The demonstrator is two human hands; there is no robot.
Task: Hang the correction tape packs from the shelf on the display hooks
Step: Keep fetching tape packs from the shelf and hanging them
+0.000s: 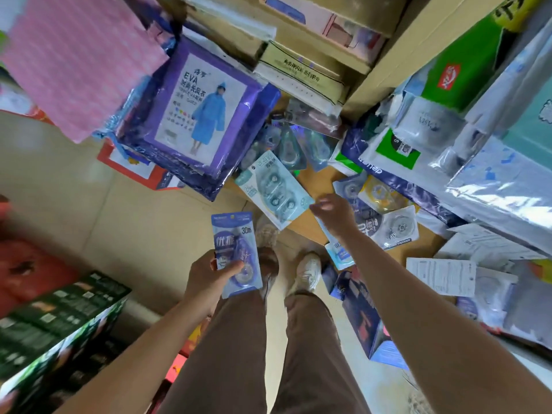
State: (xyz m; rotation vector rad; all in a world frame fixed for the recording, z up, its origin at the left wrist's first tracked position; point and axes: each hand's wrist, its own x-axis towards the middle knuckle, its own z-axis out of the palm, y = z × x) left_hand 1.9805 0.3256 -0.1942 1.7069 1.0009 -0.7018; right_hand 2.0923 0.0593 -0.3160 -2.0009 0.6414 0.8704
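Currently the left hand (209, 274) grips one blue correction tape pack (237, 252) at lower centre of the frame, clear of the shelf (313, 177). The right hand (334, 218) is at the shelf edge, fingers curled by the corner of a pale three-roll pack (273, 189); whether it grips cannot be told. Risk: this pack overhangs the edge, so a partial pinch could drop it to the floor (276, 312). No hooks are visible.

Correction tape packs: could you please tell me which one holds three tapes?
The pale teal pack at the front edge of the shelf, beside the right hand. It shows three tapes in a row; the others that can be made out show one.
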